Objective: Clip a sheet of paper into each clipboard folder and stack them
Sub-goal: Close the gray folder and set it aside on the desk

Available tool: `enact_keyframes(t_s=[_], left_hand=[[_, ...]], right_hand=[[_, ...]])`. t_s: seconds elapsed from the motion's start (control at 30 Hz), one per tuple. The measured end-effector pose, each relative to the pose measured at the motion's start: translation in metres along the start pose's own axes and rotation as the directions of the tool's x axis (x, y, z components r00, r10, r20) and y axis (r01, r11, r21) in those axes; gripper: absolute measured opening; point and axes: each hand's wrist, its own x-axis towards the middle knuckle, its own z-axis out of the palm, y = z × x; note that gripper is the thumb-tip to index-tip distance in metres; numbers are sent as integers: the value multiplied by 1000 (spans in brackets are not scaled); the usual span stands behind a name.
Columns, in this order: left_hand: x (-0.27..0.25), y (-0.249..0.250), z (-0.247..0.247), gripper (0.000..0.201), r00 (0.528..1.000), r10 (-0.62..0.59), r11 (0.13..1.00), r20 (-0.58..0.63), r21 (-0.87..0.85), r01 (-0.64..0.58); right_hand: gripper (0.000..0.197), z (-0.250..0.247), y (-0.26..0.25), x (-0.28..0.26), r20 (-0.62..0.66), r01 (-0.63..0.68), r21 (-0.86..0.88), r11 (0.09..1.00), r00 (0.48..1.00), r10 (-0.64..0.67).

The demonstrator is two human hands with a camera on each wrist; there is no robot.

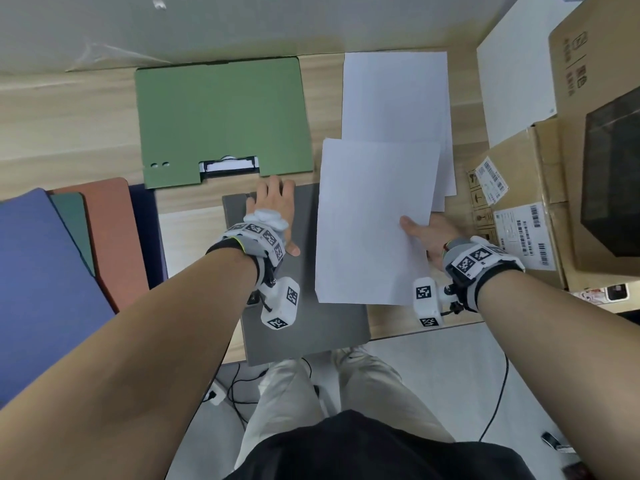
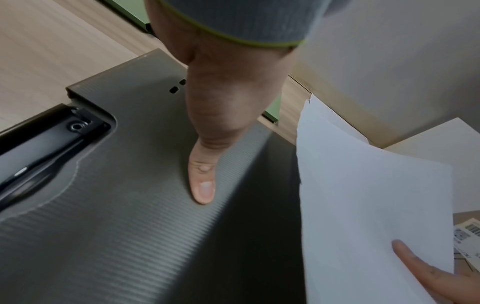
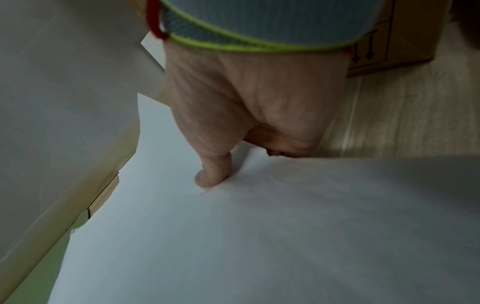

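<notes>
A closed grey clipboard folder lies at the table's front edge, its black clip showing through a cut-out in the cover. My left hand rests flat on its cover near the far edge, thumb stretched out on the ribbed surface. My right hand pinches one white sheet of paper at its right edge, thumb on top, and holds it just right of and partly over the grey folder. A closed green folder lies behind, white paper showing in its clip.
The paper stack lies at the back right. Blue, dark green, terracotta and navy folders overlap at the left. Cardboard boxes crowd the right side of the table.
</notes>
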Motion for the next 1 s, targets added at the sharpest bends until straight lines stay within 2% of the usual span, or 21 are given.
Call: enact_keyframes(t_s=[0.27,0.4,0.57,0.67,0.9,1.0], left_hand=[[0,-1,1,122,1000,10,1000,1,-10,-10],[0,1,0,121,1000,5,1000,-1,4,-5],[3,0,-2,120,1000,-10,1000,1,10,10],[4,2,-3,120,1000,-9,1000,10,22,8],[3,6,-3,120,1000,-6,998,-2,69,6],[3,6,-3,120,1000,0,997,1,76,0]], right_hand=[[40,-1,3,2,9,21,22,1000,1000,-22],[45,-5,10,5,-2,6,40,999,1000,-6],[23,-14,18,6,-4,8,41,999,1000,-8],[27,-22,26,9,-24,1,45,999,1000,0],[20,-26,35,8,-41,2,79,997,999,1],[30,-24,37,8,-46,9,115,993,999,-4]])
